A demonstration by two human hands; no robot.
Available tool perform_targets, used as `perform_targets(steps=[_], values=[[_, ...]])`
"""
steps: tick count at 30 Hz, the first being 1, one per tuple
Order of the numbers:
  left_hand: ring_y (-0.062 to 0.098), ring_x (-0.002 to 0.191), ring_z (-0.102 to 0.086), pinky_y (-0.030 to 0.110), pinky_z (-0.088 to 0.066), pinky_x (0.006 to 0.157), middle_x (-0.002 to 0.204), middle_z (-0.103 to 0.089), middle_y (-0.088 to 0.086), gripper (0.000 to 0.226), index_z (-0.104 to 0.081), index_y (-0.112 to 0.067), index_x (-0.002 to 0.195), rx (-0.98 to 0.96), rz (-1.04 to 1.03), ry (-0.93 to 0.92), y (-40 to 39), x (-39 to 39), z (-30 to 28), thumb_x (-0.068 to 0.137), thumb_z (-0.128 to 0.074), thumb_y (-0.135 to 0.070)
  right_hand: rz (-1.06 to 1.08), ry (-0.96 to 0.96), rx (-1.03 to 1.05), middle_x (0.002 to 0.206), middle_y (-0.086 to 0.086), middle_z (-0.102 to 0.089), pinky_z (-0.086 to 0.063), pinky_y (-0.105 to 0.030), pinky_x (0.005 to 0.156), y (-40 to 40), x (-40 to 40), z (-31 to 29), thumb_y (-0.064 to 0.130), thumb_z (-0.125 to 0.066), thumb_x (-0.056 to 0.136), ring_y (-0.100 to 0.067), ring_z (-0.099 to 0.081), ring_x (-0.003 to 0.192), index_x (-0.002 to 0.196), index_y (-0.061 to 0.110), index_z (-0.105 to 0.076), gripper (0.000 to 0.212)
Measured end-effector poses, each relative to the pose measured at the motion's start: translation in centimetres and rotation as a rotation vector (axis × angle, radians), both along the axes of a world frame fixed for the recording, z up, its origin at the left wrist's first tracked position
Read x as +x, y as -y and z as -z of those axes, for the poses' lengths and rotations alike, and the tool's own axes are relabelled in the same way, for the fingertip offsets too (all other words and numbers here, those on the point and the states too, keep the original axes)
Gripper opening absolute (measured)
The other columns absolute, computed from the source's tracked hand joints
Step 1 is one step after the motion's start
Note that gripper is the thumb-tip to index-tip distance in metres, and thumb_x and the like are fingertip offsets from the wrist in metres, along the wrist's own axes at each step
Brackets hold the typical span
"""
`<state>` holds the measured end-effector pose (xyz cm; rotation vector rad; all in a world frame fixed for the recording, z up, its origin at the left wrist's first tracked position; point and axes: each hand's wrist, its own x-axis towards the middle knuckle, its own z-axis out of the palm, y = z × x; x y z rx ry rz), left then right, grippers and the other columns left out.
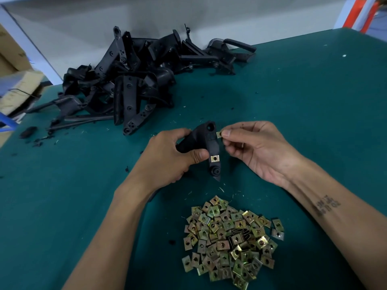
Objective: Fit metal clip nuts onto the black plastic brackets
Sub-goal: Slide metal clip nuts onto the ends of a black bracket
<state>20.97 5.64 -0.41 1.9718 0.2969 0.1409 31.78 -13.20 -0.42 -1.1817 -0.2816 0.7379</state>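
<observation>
Head view. Bracket (201, 143): black plastic, held above the green bench (303, 105), left hand (173, 155) wrapped round its thick end. One nut (214, 158) already clipped on the lower arm. Right hand (251, 147) pinches a second nut (219, 134) against the upper edge. Loose nuts (230, 241) heaped near; spare brackets (129, 80) piled behind. Bracket looks stiff and light; nuts small, springy, likely slippery, best pinched by the flat faces.
</observation>
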Motion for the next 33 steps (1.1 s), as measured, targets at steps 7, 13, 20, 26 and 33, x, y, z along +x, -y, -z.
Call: perform_targets(steps=[7,13,20,26,33], values=[[0.017,0.04,-0.044,0.026,-0.039,0.039,0.052,-0.054,0.004,0.024,-0.069,-0.036,0.101,0.001,-0.017,0.001,0.0,0.1,0.0,0.081,-0.082,-0.041,0.066,0.056,-0.042,0.07,-0.009,-0.065,-0.046,-0.026,0.058,-0.4,-0.9,0.1,0.014,-0.081,0.069,-0.017,-0.056,0.062,0.075,0.007,-0.079,0.01],[0.019,0.039,-0.043,0.027,-0.039,0.04,0.051,-0.055,0.003,0.026,-0.068,-0.034,0.098,0.024,-0.01,-0.018,0.1,0.1,0.1,0.079,-0.084,-0.043,0.098,0.165,-0.116,0.067,-0.01,-0.061,-0.04,-0.03,0.059,-0.5,-1.2,0.0,-0.001,-0.072,0.086,-0.018,-0.052,0.059,0.072,0.007,-0.076,0.017],[0.015,0.038,-0.047,0.029,-0.041,0.044,0.048,-0.056,-0.004,0.026,-0.068,-0.031,0.095,0.113,-0.039,-0.013,0.1,0.2,0.2,0.078,-0.085,-0.04,0.102,0.242,-0.135,0.071,-0.011,-0.06,-0.04,-0.025,0.055,-0.6,-1.6,0.3,0.002,-0.071,0.089,-0.017,-0.049,0.06,0.077,0.009,-0.076,0.015],[0.008,0.036,-0.046,0.026,-0.039,0.047,0.047,-0.055,-0.009,0.028,-0.068,-0.033,0.097,0.146,-0.042,-0.022,0.1,0.3,0.2,0.077,-0.085,-0.041,0.11,0.285,-0.176,0.071,-0.011,-0.06,-0.038,-0.021,0.05,-0.5,-1.8,0.3,0.005,-0.072,0.09,-0.014,-0.046,0.056,0.075,0.012,-0.077,0.017],[0.001,0.036,-0.046,0.019,-0.036,0.044,0.047,-0.055,-0.015,0.03,-0.068,-0.033,0.103,0.128,-0.014,-0.023,0.0,0.3,0.3,0.078,-0.085,-0.039,0.112,0.354,-0.179,0.072,-0.015,-0.058,-0.036,-0.021,0.047,-0.2,-2.0,0.0,0.003,-0.071,0.09,-0.017,-0.045,0.054,0.078,0.008,-0.074,0.013]])
